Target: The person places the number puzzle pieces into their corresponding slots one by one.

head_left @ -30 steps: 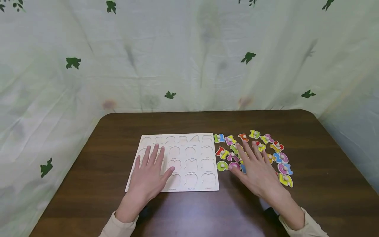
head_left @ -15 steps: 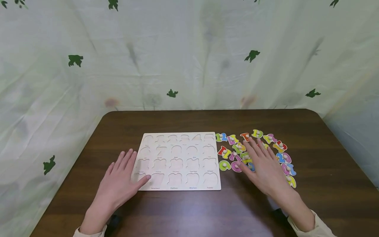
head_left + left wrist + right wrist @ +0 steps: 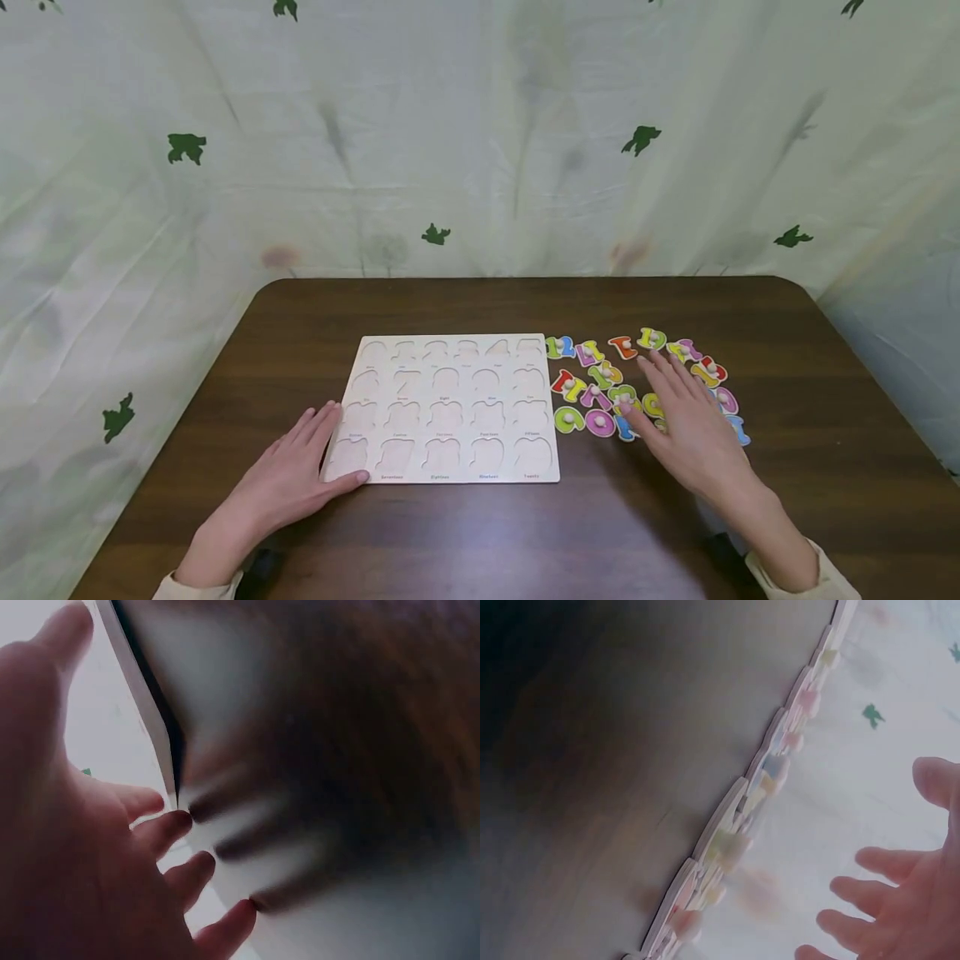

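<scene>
A white number-puzzle board (image 3: 461, 429) lies on the table in the head view, its shaped recesses showing no pieces. My left hand (image 3: 288, 471) is at its left edge, thumb by the lower left corner, other fingers spread along the side. In the left wrist view the fingertips of that hand (image 3: 112, 840) meet the table beside the board's edge (image 3: 139, 694). To the right of the board lie colourful number pieces (image 3: 599, 422) with small knobs. Over their right part hovers my right hand (image 3: 697, 437), fingers extended and holding nothing; it hides some pieces. The right wrist view shows the knobbed pieces (image 3: 724, 847) edge-on, apart from the fingers.
The dark wooden table (image 3: 480, 537) runs out beyond the board and pieces on every side. Behind it hangs a pale cloth (image 3: 480, 150) with green leaf prints. A red piece (image 3: 622, 347) and a green-yellow piece (image 3: 652, 337) lie toward the back of the group.
My left hand has moved from over the board leftward to its left edge. My right hand has shifted slightly right above the pieces, uncovering some of them.
</scene>
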